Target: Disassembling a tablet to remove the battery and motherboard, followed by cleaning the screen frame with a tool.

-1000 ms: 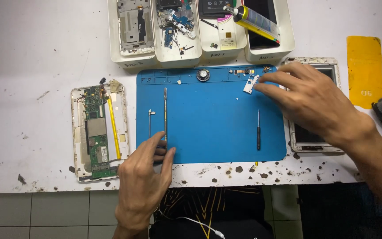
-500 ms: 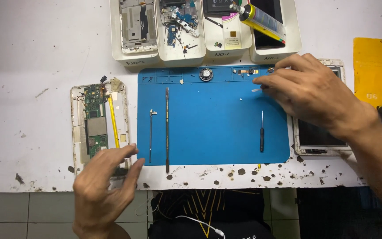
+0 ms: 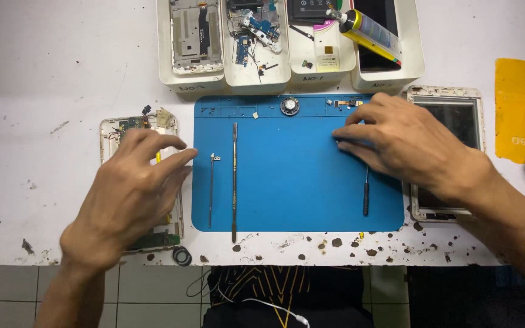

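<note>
1. My left hand hovers with fingers spread and nothing in it, over the opened white-framed phone body with its green circuit board, which lies on the white bench just left of the mat.
2. My right hand rests flat and loose on the upper right of the blue silicone work mat, fingertips pressing down; whether a small part is pinned under them I cannot tell.
3. To do this well, I judge the left should come down on the phone's frame edges, not the board, while the right keeps light pressure so nothing tiny skids off.
4. Just below my right fingers lies a thin black-handled screwdriver; between my hands sit a long metal spudger and a shorter metal pick.
5. Beyond my right hand, a white-framed screen panel lies partly under my wrist; the white sorting trays and a yellow-labelled glue tube stand further up.
6. A small black ring near my left wrist could get knocked off.
</note>
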